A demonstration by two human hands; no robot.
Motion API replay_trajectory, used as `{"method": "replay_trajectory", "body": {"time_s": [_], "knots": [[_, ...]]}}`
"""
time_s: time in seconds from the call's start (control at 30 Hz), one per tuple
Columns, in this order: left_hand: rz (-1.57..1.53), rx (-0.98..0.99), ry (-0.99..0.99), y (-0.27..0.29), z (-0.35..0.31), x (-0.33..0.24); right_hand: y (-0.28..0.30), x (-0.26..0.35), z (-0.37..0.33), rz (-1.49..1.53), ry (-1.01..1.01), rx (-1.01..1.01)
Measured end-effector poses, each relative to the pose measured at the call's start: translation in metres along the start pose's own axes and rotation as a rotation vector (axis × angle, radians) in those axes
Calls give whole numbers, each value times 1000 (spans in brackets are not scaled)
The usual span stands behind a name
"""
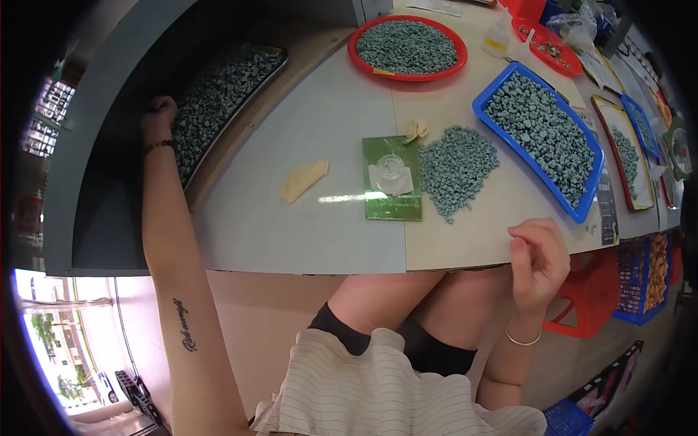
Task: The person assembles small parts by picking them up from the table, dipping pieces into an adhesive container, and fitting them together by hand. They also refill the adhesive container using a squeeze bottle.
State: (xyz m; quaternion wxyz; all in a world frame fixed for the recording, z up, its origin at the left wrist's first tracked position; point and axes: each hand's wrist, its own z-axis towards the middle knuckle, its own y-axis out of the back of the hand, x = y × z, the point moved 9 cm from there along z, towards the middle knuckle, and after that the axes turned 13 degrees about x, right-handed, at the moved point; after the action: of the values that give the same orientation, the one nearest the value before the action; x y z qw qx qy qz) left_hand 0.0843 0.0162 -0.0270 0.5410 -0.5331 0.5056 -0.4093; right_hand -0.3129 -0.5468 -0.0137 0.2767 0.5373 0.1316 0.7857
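My left hand (161,112) reaches into a dark grey box on the left, at the far-left edge of a metal-rimmed tray (222,98) of blue-green stones. Its fingers are curled closed; shadow hides what they hold, if anything. My right hand (539,263) hovers by the table's front edge, loosely closed, with nothing visible in it. Between the hands a green rectangular plate (392,209) lies on the table, bearing a small clear round dish (391,174) on a white patch. A loose pile of small blue-green stones (456,168) touches the plate's right side.
A blue tray (579,211) and a round red tray (354,62), both with stones, stand farther back. Yellowish scraps (304,181) lie beside the plate. A white bottle (497,36) stands at the back. A red stool (585,294) and a blue crate (643,312) sit below right.
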Motion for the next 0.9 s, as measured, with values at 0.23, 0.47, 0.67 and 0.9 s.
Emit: {"method": "replay_trajectory", "body": {"time_s": [0.23,0.47,0.67,0.9], "knots": [[347,461,499,-21,-76,104,-25,15,24,-230,36,69],[286,552,856,-13,-326,232,-53,18,38,-458,69,191],[84,-52,1171,53,-425,290,-51,28,29,-84,2,232],[43,239,1331,65,-452,319,-80,76,4,132,244,264]]}}
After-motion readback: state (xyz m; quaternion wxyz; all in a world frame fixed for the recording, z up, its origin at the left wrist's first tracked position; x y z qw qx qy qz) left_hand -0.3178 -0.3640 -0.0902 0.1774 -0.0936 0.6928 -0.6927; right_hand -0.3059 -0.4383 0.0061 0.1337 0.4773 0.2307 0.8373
